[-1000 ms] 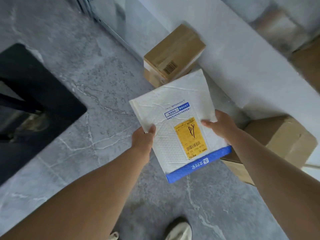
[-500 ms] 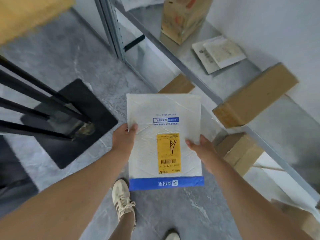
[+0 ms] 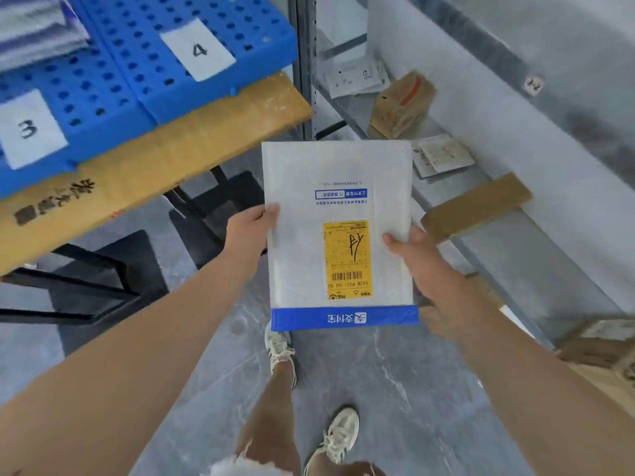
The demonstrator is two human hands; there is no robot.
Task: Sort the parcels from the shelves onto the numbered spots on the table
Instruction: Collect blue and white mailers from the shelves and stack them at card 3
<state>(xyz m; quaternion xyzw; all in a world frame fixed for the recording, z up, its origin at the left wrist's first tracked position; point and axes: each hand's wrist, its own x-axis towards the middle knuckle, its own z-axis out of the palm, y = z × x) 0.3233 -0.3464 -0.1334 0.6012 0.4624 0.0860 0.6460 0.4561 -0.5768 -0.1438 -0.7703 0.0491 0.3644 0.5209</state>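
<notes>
From the head view, a white padded mailer (image 3: 338,231) with a blue bottom band is held flat in the air over the grey floor, between the surface (image 3: 192,146) on the left and the metal shelves (image 3: 498,214) on the right. The left hand (image 3: 252,228) pinches its left edge, thumb on top; the right hand (image 3: 417,255) grips the right edge the same way. A yellow label (image 3: 347,259) on the mailer bears a handwritten mark that looks like a 4, seen upside down. On the surface, blue perforated trays carry paper tags, one marked 4 (image 3: 198,49) and one marked 3 (image 3: 29,128). The step in hand seems to be carrying this parcel to its spot. Next, it likely needs swinging left and up, then laying on the tray tagged 4.
</notes>
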